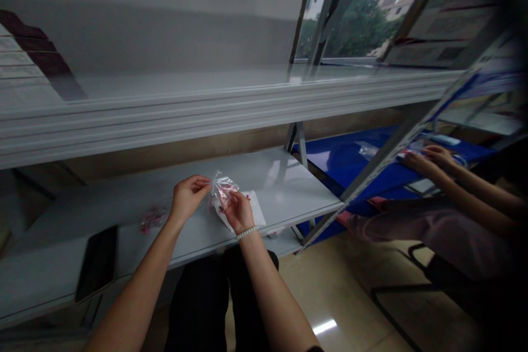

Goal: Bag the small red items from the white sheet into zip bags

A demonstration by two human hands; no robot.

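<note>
As right hand grips bag, pink bits beside — perhaps beads

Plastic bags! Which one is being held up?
The crinkled clear bag, pinched by the left hand and right hand; the other clear bag lies on the blue shelf.

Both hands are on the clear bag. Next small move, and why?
Probably tease the clear bag apart a little: the left hand pinches one edge, the right hand holds the other, and pink pieces lie loose on the shelf.

Grey metal shelving; window showing trees; polished beige floor tiles
</note>
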